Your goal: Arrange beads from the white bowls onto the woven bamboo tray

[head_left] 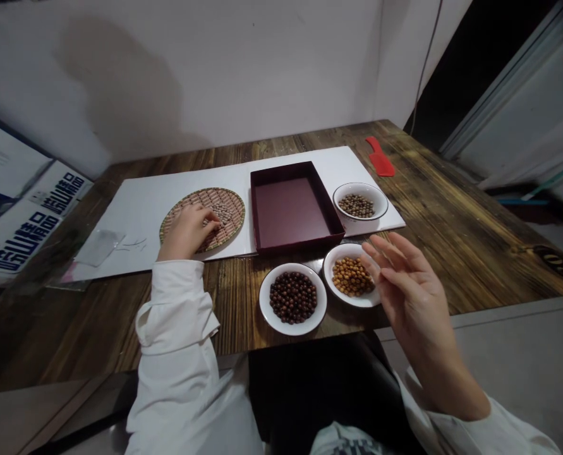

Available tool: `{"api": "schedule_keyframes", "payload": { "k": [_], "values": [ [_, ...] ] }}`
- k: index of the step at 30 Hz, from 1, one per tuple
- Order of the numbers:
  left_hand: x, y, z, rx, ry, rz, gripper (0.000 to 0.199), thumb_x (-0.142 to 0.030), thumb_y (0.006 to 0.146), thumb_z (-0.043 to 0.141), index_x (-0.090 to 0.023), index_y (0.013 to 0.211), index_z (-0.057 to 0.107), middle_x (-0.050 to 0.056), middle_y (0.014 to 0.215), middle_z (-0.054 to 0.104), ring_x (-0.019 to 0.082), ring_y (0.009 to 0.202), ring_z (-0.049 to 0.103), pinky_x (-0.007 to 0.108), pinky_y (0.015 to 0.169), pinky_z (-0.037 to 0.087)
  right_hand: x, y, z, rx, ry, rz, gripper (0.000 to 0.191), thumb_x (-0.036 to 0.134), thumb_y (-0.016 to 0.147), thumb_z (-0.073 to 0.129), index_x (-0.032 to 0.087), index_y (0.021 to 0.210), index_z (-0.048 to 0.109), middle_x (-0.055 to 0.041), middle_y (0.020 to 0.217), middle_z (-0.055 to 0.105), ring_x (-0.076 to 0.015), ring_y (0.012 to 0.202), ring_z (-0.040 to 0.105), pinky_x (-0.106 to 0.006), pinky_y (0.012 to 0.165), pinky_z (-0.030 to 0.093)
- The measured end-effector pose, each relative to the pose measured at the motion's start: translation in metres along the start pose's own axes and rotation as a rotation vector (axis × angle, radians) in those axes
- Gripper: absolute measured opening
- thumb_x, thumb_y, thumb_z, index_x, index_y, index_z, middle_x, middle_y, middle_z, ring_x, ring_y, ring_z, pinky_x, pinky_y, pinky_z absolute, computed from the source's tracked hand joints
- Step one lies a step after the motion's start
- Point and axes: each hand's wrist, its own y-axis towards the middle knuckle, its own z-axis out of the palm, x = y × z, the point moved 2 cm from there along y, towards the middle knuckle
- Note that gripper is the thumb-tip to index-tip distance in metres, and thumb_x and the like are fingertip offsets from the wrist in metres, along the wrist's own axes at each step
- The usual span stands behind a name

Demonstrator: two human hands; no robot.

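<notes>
In the head view, the left hand (187, 232) lies curled on a round woven bamboo tray (236, 218) among pale beads (220, 212), any pinch hidden. The right hand (411, 297) is raised, fingers spread, beside a white dish (352, 302) of orange beads (352, 277).

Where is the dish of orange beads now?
In the head view, the dish of orange beads sits right of the dish of dark beads, just below the maroon tray, beside the right hand.
</notes>
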Motion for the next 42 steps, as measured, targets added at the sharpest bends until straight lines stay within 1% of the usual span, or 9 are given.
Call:
{"api": "schedule_keyframes", "payload": {
  "k": [5,9,12,17,25,33,35,38,42],
  "values": [
    [0.0,-0.001,0.0,-0.018,0.007,-0.007,0.019,-0.032,0.089,0.053,-0.021,0.088,0.068,0.008,0.1,0.063,0.028,0.105,0.057,0.041,0.097,0.045,0.002,0.0,0.003,-0.01,-0.003,-0.012,0.04,0.003,0.07,0.065,0.028,0.1,0.072,-0.0002,0.116,0.071,-0.0176,0.112,0.065,-0.03,0.093,0.056],
    [-0.005,0.0,-0.001,-0.038,0.02,0.01,0.019,-0.032,0.09,0.052,-0.021,0.089,0.067,0.008,0.1,0.063,0.027,0.106,0.057,0.04,0.098,0.045,0.004,0.001,0.004,-0.017,-0.022,-0.032,0.027,0.004,0.069,0.066,0.025,0.085,0.073,-0.0001,0.101,0.072,-0.0121,0.094,0.067,-0.021,0.077,0.056],
    [-0.016,-0.001,-0.005,-0.088,0.027,0.036,0.022,-0.031,0.093,0.049,-0.019,0.091,0.066,0.009,0.101,0.062,0.028,0.106,0.057,0.041,0.098,0.045,0.005,0.001,0.003,-0.016,-0.015,-0.065,0.022,0.003,0.068,0.066,0.023,0.077,0.07,0.0003,0.09,0.069,-0.0093,0.076,0.063,-0.018,0.063,0.052],
    [-0.033,-0.003,-0.009,-0.115,0.043,0.085,0.022,-0.029,0.094,0.048,-0.017,0.096,0.067,0.011,0.105,0.061,0.029,0.109,0.055,0.043,0.099,0.044,0.006,0.0,0.002,0.006,0.037,-0.104,0.022,0.0,0.068,0.062,0.021,0.071,0.064,0.0011,0.074,0.06,-0.0095,0.065,0.055,-0.018,0.051,0.042],
    [-0.039,-0.003,-0.009,-0.107,0.065,0.101,0.023,-0.028,0.095,0.046,-0.016,0.095,0.066,0.011,0.103,0.061,0.029,0.108,0.056,0.041,0.098,0.044,0.008,-0.001,0.003,0.03,0.046,-0.122,0.021,-0.001,0.072,0.059,0.019,0.065,0.059,0.0023,0.062,0.05,-0.0089,0.058,0.046,-0.02,0.053,0.037],
    [-0.039,-0.002,-0.003,-0.165,0.073,0.167,0.02,-0.026,0.093,0.048,-0.018,0.094,0.066,0.009,0.1,0.063,0.028,0.103,0.057,0.041,0.092,0.045,0.004,0.003,-0.002,0.049,0.055,-0.144,0.02,0.001,0.068,0.06,0.018,0.06,0.054,0.0032,0.057,0.048,-0.0081,0.054,0.043,-0.02,0.049,0.034],
    [-0.045,-0.002,-0.001,-0.215,0.084,0.183,0.019,-0.026,0.093,0.049,-0.019,0.094,0.066,0.01,0.099,0.063,0.029,0.102,0.057,0.041,0.09,0.045,0.002,0.004,-0.004,0.057,0.064,-0.153,0.02,0.002,0.068,0.061,0.017,0.058,0.052,0.0033,0.056,0.047,-0.0079,0.052,0.043,-0.02,0.047,0.033],
    [-0.06,-0.001,0.002,-0.315,0.083,0.204,0.021,-0.029,0.096,0.047,-0.018,0.098,0.066,0.01,0.1,0.064,0.028,0.101,0.058,0.042,0.088,0.044,-0.001,0.004,-0.006,0.057,0.074,-0.134,0.022,0.002,0.067,0.061,0.017,0.057,0.049,0.0037,0.055,0.045,-0.0078,0.052,0.042,-0.019,0.046,0.031],
    [-0.087,-0.002,0.009,-0.38,0.071,0.336,0.026,-0.033,0.099,0.045,-0.018,0.105,0.065,0.01,0.099,0.065,0.027,0.096,0.058,0.041,0.085,0.041,-0.001,0.004,-0.007,0.048,0.047,-0.159,0.022,0.001,0.067,0.059,0.018,0.057,0.049,0.0037,0.055,0.044,-0.0087,0.053,0.041,-0.02,0.046,0.03]
  ]
}}
